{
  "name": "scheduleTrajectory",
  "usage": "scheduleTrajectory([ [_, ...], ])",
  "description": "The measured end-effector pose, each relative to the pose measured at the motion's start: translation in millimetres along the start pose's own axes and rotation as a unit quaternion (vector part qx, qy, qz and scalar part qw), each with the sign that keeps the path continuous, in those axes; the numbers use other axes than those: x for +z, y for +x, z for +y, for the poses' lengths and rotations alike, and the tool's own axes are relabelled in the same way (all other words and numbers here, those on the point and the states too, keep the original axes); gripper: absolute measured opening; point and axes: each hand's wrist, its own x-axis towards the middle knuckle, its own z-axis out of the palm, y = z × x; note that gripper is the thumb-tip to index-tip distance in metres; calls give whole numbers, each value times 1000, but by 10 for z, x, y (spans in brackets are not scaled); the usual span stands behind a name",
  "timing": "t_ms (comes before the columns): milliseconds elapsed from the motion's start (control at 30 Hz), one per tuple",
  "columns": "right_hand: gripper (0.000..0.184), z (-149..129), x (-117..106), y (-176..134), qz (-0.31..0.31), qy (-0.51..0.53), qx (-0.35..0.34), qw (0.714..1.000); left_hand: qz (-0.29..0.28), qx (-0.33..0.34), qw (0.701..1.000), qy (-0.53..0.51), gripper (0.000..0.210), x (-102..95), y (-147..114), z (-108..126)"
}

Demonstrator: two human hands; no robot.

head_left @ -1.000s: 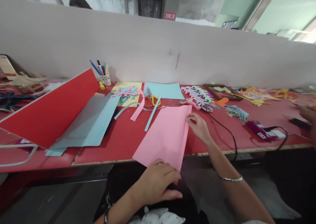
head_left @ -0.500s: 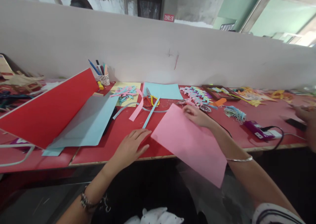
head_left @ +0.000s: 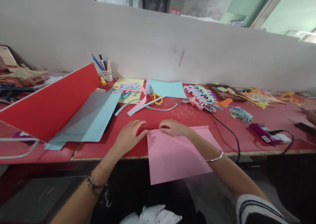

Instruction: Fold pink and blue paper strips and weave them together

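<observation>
A pink sheet of paper (head_left: 177,161) lies partly on the red table and hangs over its front edge towards me. A narrow strip is folded along its far edge. My right hand (head_left: 174,128) has its fingers curled at that far edge, near the left corner, gripping the paper. Beside that corner is my left hand (head_left: 129,135), its thumb tip touching the paper and its fingers apart from the thumb. A blue paper strip (head_left: 145,106) and a curled pink strip (head_left: 142,100) lie beyond my hands, next to yellow-handled scissors (head_left: 158,99).
To the left, a red folder (head_left: 54,102) stands open over light blue sheets (head_left: 91,118). A pen cup (head_left: 107,74) stands by the white partition (head_left: 135,43). A glue gun (head_left: 195,102), its black cord and a purple power strip (head_left: 265,133) lie right. Another person's hand (head_left: 310,115) is far right.
The pink sheet has turned and come down onto the table edge, and its far edge now shows a folded strip. My right hand moved left and nearer; my left thumb now meets the corner.
</observation>
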Motion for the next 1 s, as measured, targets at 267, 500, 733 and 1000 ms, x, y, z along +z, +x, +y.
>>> scheduleTrajectory([
  [267, 15, -122, 248, 75, 84, -78, -27, 993, -30, -64, 994, -82, 17, 164, -61, -14],
  [500, 24, -346, 412, 216, 125, -188, -83, 971, 11, -92, 974, -208, 32, 169, -42, -68],
  [733, 17, -319, 480, 358, 169, -249, -117, 947, 34, -121, 962, -243, 32, 174, -52, -80],
  [1000, 18, -260, 451, 380, 173, -213, -94, 957, 48, -112, 957, -263, 25, 175, -75, -75],
])
